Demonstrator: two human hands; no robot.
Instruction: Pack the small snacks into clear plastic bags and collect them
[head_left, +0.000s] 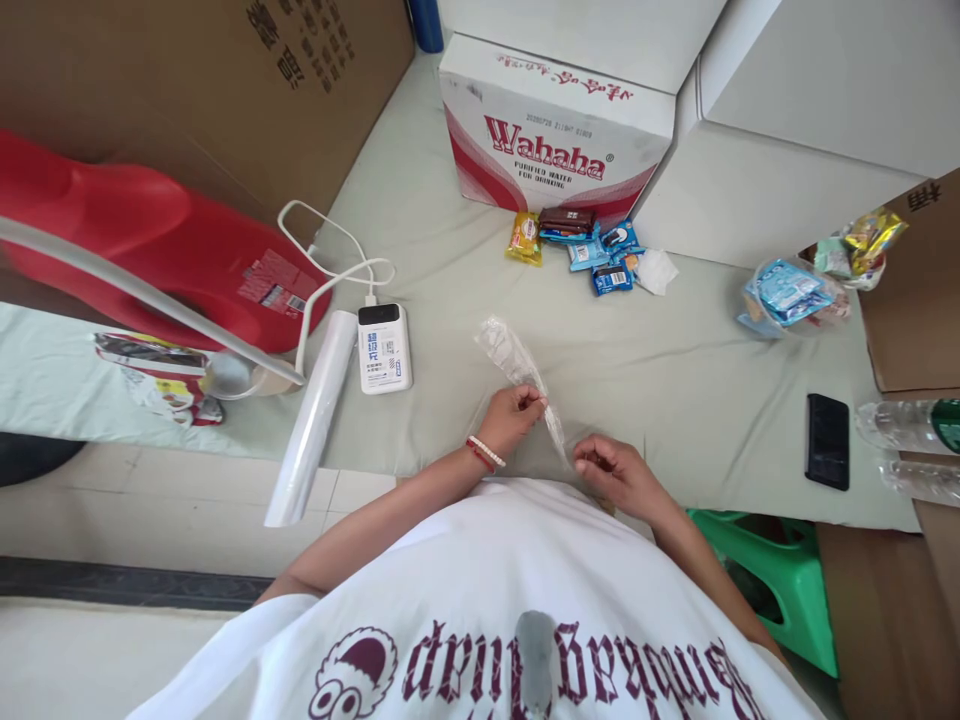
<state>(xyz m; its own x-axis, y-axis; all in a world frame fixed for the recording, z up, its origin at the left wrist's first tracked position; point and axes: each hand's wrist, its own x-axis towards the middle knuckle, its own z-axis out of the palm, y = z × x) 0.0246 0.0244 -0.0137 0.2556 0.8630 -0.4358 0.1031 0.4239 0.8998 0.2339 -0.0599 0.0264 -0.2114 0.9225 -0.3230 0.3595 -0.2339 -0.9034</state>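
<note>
Near the surface's front edge, the left hand (513, 416) pinches the clear plastic bag (519, 372) at its middle while the right hand (609, 470) grips its lower end, seemingly working it open, which next calls for parting the film.

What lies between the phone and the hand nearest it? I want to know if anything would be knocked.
In the head view, only bare grey cloth lies between the black phone and the right hand, which pinches the clear plastic bag.
</note>
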